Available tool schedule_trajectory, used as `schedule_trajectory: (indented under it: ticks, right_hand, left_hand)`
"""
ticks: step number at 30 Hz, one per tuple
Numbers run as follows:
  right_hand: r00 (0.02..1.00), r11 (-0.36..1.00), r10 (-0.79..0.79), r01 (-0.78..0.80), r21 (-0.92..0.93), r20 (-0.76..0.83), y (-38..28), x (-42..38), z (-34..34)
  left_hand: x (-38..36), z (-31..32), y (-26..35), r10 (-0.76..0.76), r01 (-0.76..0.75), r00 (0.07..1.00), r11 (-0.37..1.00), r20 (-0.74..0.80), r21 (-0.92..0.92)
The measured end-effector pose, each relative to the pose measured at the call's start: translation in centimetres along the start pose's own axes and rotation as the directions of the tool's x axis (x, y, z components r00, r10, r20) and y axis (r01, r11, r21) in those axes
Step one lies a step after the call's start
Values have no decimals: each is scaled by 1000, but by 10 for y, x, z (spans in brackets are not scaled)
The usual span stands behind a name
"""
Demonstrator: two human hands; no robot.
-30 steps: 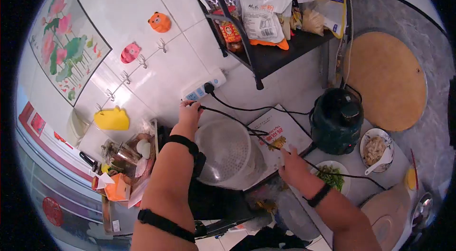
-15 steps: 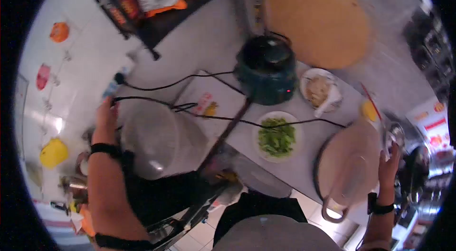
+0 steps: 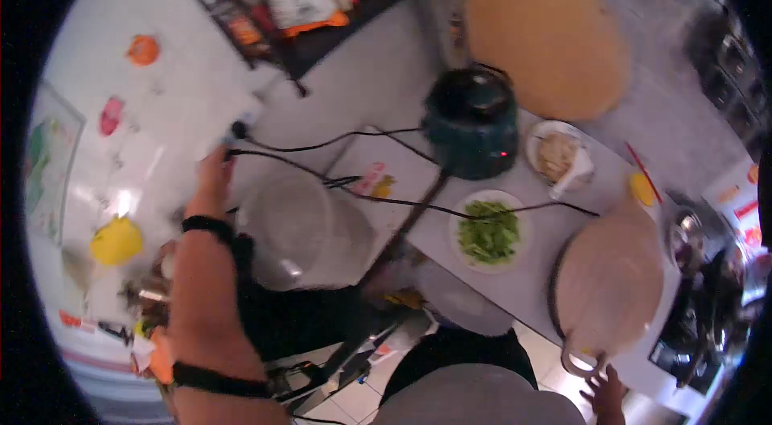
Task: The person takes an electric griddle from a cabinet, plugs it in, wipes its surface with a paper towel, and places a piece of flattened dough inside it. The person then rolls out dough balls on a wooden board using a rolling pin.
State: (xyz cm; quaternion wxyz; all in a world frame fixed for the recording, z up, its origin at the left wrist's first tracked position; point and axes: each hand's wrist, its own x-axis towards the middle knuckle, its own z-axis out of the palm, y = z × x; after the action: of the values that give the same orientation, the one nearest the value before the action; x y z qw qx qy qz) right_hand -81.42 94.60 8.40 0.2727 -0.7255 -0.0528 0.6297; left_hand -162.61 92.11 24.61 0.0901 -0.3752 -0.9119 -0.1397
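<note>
At the wall on the left, my left hand point(image 3: 215, 176) is closed around the plug end of a black cord point(image 3: 281, 172), beside another black plug point(image 3: 239, 129) in the white socket. That cord runs across the counter to a large beige oval pan point(image 3: 609, 284). Just below the pan's near loop handle point(image 3: 583, 362), my right hand point(image 3: 605, 394) is low with fingers spread, holding nothing. A dark green electric pot point(image 3: 470, 127) with a lit red light stands mid-counter. Chopped greens point(image 3: 488, 232) lie on a white plate.
A bowl of pale food point(image 3: 557, 158) stands behind the greens. The round wooden board point(image 3: 547, 39) is at the back. A translucent bin point(image 3: 285, 232) sits near my left forearm. Packets fill a black shelf point(image 3: 354, 19). A stove point(image 3: 700, 328) is at the right.
My right hand has moved from the right side of the pan down toward its near handle. My left hand stays at the socket. The whole view has shifted slightly right.
</note>
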Motion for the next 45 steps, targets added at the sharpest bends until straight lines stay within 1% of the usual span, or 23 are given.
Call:
schedule_trajectory:
  ticks: [1,2,3,4,5,6,8,10,12,13,16,18,25,27,28,29,30,31,33,34,36,39,45]
  right_hand:
    - [983,997,-64,69,-26,173,7,5,-3]
    - [934,990,-122,141,-31,336,23,18,-15]
    - [920,994,-110,96,56,375,33,35,-22]
    - [908,990,-140,134,42,394,38,47,-23]
    - [896,980,-178,200,-11,408,43,57,-18]
    - [881,961,-223,270,-56,417,47,67,-14]
    - [829,900,-308,412,-138,467,55,88,-12]
    - [732,787,-410,586,-195,544,61,107,-16]
    - [568,594,-502,774,-217,652,71,137,-32]
    - [529,318,-567,847,-425,631,71,147,-30]
    - [642,504,-496,761,-408,585,65,126,-26]
    - [656,538,-479,744,-396,583,63,117,-12]
    - [674,578,-441,718,-387,593,69,106,5]
    - [677,583,-436,715,-386,593,70,105,9]
    - [680,587,-431,711,-388,593,70,105,9]
    - [681,589,-430,709,-388,593,71,105,10]
    - [682,591,-428,708,-387,593,71,106,10]
    - [683,592,-427,707,-388,593,72,105,10]
    - [686,596,-426,703,-388,590,73,106,9]
    - [687,597,-425,702,-387,590,72,106,9]
    - [689,599,-422,700,-390,589,72,106,9]
    - [689,600,-423,700,-388,589,72,107,7]
    - [690,606,-426,698,-381,585,70,109,5]
  left_hand:
    - [2,6,-13,150,-132,985,974,-83,184]
    - [-1,8,-14,183,-156,975,968,-124,199]
    - [-3,12,-16,216,-178,962,960,-166,216]
    - [-1,14,-18,66,-75,993,993,-100,-95]
    - [2,17,-20,-91,70,995,902,-29,-426]
    - [5,20,-22,-240,205,970,720,40,-663]
    - [-7,3,16,-490,360,847,242,206,-901]
    - [-7,0,17,-477,342,859,265,185,-902]
    - [-4,3,11,-449,335,872,262,193,-905]
    - [-3,1,9,-450,334,873,266,190,-904]
    - [-5,2,1,-432,374,875,318,218,-871]
    - [-6,4,-6,-472,328,863,255,179,-909]
    - [-7,-2,-12,-401,291,904,324,148,-900]
    - [2,5,-22,-412,281,908,457,79,-844]
    - [8,15,-36,-411,279,908,458,77,-844]
    - [14,24,-49,-423,254,906,526,9,-812]
    - [14,23,-43,-428,230,902,591,-59,-773]
    - [11,20,-38,-426,230,903,592,-58,-772]
    - [1,11,-27,-442,336,893,778,-83,-531]
    - [-1,9,-22,-441,335,894,779,-83,-530]
    - [-5,6,-15,-359,294,895,921,-266,-255]
    - [-6,1,-6,-365,317,901,923,-235,-219]
    - [-9,1,5,-317,303,911,948,-263,-93]
